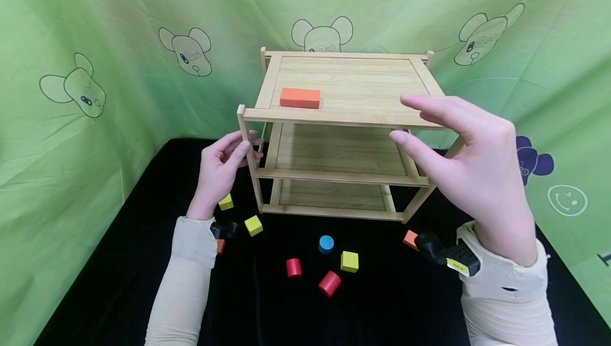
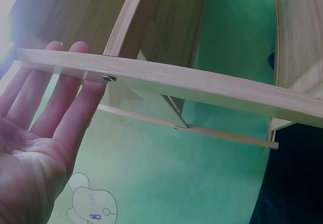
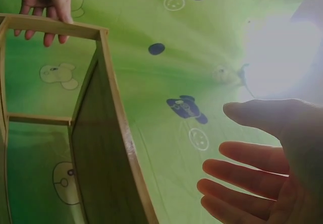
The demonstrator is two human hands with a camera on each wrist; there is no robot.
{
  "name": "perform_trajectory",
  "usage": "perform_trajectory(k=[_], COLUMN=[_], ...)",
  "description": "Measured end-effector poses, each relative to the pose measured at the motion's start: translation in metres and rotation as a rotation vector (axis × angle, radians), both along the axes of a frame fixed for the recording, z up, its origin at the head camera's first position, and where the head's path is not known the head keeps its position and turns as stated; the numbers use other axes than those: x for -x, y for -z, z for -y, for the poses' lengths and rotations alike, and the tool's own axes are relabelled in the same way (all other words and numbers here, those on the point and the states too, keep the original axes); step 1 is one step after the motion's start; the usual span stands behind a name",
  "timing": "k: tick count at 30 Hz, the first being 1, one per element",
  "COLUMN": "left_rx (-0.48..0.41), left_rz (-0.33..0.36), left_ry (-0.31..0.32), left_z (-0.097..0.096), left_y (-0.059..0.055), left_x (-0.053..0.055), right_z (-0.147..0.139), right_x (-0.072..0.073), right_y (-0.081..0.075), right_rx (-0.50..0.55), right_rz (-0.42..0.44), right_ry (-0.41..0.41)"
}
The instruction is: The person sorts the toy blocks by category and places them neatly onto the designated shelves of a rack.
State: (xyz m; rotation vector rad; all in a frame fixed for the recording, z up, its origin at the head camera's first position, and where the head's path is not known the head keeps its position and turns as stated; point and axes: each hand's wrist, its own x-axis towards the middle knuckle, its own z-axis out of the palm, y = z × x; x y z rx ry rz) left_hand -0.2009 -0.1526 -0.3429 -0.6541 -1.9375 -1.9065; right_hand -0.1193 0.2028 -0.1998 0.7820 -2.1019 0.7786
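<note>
A three-tier wooden shelf stands upright in the head view. An orange rectangular block lies on its top board, near the front left. My left hand holds the shelf's front left post, thumb at the near side and fingers passing behind. In the left wrist view those fingers reach past the post from below. By the shelf's front right corner, my right hand is in the air with thumb and fingers spread apart. Nothing lies between them, as the right wrist view also shows for this hand.
Loose blocks lie on the black cloth before the shelf: a blue cylinder, two red cylinders, several yellow cubes and orange blocks partly hidden by the wrists. A green printed curtain surrounds the area.
</note>
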Motion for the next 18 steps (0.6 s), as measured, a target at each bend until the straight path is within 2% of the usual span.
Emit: perform_trajectory(k=[11,18], left_rx=[-0.003,-0.012], left_rz=[0.003,-0.004], left_ry=[0.006,0.009], left_z=[0.001,0.001], left_y=[0.001,0.001], left_x=[0.001,0.001], right_z=[-0.008,-0.016], right_x=[-0.002,-0.002], right_y=[0.014,0.029], right_rx=[-0.011,-0.036], right_rz=[0.040,0.071], right_ry=[0.005,0.021])
